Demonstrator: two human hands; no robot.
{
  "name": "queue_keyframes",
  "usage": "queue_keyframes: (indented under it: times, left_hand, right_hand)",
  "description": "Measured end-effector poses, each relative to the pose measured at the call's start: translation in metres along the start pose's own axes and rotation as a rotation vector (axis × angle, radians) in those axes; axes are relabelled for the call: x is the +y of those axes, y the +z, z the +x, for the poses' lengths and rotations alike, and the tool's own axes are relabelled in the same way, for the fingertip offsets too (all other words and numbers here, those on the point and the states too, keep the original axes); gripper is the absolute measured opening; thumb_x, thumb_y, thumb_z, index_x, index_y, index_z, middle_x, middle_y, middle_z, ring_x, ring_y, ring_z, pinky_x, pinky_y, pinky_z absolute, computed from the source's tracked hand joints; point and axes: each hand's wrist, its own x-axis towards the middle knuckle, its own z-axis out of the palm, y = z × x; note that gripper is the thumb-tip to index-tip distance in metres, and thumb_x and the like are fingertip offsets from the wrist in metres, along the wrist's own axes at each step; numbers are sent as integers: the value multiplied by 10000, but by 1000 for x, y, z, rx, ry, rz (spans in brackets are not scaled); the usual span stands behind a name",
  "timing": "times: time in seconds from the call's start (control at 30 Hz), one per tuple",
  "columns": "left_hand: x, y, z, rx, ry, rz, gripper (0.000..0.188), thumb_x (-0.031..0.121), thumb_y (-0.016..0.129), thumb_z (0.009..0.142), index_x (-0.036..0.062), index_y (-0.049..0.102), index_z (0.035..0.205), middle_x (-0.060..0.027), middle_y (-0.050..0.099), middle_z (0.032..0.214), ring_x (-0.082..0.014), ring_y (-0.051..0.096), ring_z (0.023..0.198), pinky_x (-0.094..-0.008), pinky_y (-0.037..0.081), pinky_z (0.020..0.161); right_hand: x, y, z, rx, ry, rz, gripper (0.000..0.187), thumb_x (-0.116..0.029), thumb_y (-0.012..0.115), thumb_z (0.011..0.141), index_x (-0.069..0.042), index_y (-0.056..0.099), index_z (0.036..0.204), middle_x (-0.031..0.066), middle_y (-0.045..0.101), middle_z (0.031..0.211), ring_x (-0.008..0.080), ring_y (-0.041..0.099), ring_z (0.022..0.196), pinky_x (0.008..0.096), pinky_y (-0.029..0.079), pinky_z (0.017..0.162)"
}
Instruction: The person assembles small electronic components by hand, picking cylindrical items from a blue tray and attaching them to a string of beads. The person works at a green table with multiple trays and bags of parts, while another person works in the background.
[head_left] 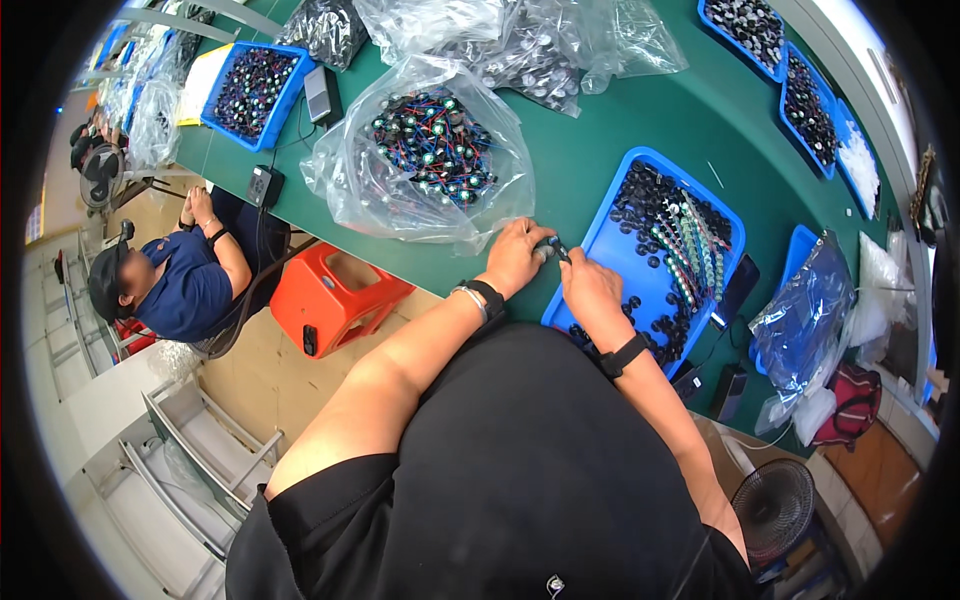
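At the table's near edge my two hands almost meet. My left hand (515,259) is closed, its fingertips pinching a small round greyish part (544,250). Closed too, my right hand (592,290) grips a small black piece (562,252) that touches or nearly touches the round part. Beside my right hand lies a blue tray (597,262) with loose black round parts (655,205) and a bundle of greenish-white strips of small parts (692,250). Beyond my left hand sits an open clear plastic bag (345,205) of small round components with red and blue wires (435,150).
A blue bin (250,95) of wired parts stands far left; more blue trays (810,110) line the far right. Full plastic bags (520,50) lie at the back. A red stool (335,300) and a seated person (190,270) are left, a fan (775,508) lower right.
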Motion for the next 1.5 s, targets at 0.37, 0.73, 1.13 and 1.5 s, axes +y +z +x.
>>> queue_keyframes:
  times: [0.37, 0.73, 1.13, 1.5]
  left_hand:
    - [-5, 7, -1, 49, 52, 14, 344, 53, 670, 691, 158, 645, 1018, -65, 560, 990, -282, 529, 961, -390, 440, 855]
    - [1, -8, 0, -152, -99, -292, 274, 37, 668, 782, 96, 621, 1045, -16, 572, 885, -150, 536, 829, -282, 464, 753]
    - [83, -54, -17, -209, 115, -431, 313, 63, 700, 777, 32, 614, 1076, -26, 563, 835, -123, 530, 753, -270, 475, 706]
    - [108, -57, -25, -117, 336, -187, 274, 47, 686, 745, 60, 616, 1009, -53, 553, 790, -185, 563, 714, -311, 477, 657]
  right_hand:
    - [-17, 0, 24, 6, -178, -135, 117, -96, 536, 778, -9, 591, 834, 141, 651, 682, 293, 658, 684, 399, 506, 610]
    - [21, -11, -15, 249, 126, 57, 331, -304, 484, 922, -22, 541, 1084, 143, 654, 827, 344, 638, 716, 454, 497, 635]
    - [12, -71, -34, -167, 212, 1331, 279, -237, 645, 846, -19, 639, 1020, -12, 603, 836, 73, 499, 763, 222, 404, 706]
    - [21, -44, -39, -74, 263, 1547, 126, -113, 588, 795, -37, 639, 882, -51, 524, 693, 20, 426, 609, 168, 302, 523]
